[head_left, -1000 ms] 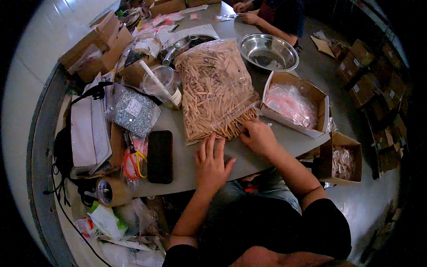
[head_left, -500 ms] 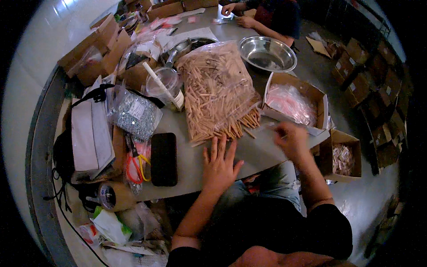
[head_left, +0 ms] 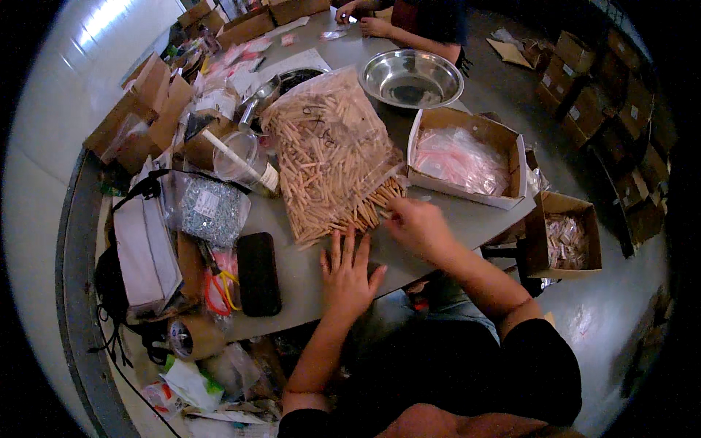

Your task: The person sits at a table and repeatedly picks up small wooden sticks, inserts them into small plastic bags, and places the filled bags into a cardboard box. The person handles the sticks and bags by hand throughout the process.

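A large clear plastic bag point(head_left: 328, 139) full of short wooden dowels lies on the table in front of me. Loose wooden dowels point(head_left: 369, 212) spill from its near right corner. My left hand point(head_left: 347, 274) lies flat with fingers spread, its fingertips touching the dowels at the bag's near edge. Beside the spilled dowels is my right hand point(head_left: 422, 228), fingers curled together against them; whatever it pinches is hidden.
An open box of clear and pink plastic bags point(head_left: 467, 164) stands right of the dowels, a steel basin point(head_left: 411, 79) behind it. Left are a black phone point(head_left: 259, 274), scissors point(head_left: 221, 286), a plastic cup point(head_left: 244, 164) and a screw bag point(head_left: 212, 212). A co-worker's hands point(head_left: 372, 25) work opposite.
My right hand has moved left from near the plastic-bag box to the spilled dowels. My left hand stays flat at the bag's edge. The whole view has shifted a little.
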A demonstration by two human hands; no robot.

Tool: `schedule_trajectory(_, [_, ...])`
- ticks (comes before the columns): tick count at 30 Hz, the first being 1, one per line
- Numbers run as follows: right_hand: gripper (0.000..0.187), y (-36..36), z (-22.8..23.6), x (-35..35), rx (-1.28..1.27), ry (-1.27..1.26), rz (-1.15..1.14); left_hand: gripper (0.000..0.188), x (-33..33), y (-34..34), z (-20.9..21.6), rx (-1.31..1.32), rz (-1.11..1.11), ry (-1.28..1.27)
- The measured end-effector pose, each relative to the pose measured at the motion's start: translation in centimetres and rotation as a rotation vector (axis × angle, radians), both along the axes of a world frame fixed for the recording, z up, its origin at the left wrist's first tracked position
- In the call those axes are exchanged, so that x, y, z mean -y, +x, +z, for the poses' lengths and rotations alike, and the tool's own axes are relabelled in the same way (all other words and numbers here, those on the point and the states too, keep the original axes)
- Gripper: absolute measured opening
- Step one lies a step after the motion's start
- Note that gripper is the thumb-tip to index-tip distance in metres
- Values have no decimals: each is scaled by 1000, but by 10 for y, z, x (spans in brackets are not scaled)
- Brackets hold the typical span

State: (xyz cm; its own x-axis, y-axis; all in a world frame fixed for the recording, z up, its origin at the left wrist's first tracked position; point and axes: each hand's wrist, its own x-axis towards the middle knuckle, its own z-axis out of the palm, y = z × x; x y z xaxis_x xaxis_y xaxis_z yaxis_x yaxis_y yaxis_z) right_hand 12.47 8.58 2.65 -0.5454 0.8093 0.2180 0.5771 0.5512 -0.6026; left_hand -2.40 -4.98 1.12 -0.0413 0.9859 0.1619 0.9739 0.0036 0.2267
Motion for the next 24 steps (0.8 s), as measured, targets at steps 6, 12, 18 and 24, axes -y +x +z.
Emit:
schedule_trajectory(6, [26,-41,-4,-6,13,15,-10,62,1,1,4,-39,15,44])
schedule_trajectory(12, [29,-6,12,-2,86,-70,53,65,-2,0,1,-15,8,34])
schedule_trajectory(18, [21,143,49,-29,-140,202,-490,74,-2,-1,-1,23,-39,-16])
schedule_trajectory(24, [23,223,66,-59,-14,469,-809,88,-26,-6,2,33,-130,-27])
